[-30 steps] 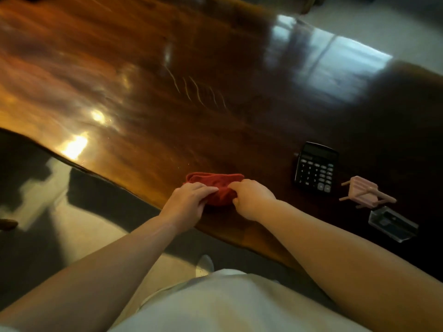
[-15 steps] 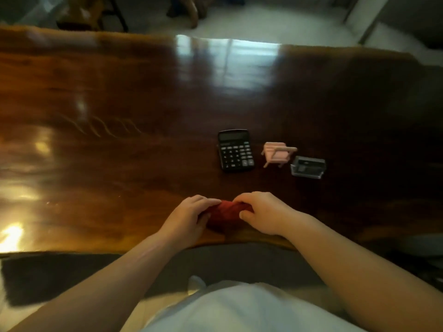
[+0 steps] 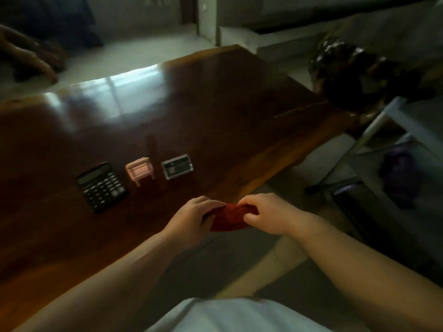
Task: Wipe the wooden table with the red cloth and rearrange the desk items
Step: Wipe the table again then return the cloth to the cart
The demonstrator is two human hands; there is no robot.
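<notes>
The red cloth (image 3: 229, 217) is bunched at the near edge of the dark glossy wooden table (image 3: 215, 121). My left hand (image 3: 191, 220) grips its left end and my right hand (image 3: 266, 213) pinches its right end. Beyond my hands, three items stand in a row: a black calculator (image 3: 101, 186) on the left, a small pink chair-shaped holder (image 3: 139, 170) in the middle, and a clear plastic box (image 3: 177, 166) on the right.
The table's right end slopes off toward a white metal frame (image 3: 374, 130) and a dark patterned object (image 3: 354, 70). A purple thing (image 3: 400, 178) lies on the floor at right. Pale tiled floor lies beyond the far edge.
The view has swung to the right along the table. Both hands stayed on the red cloth and slid it right along the near edge; the three desk items now lie to its left.
</notes>
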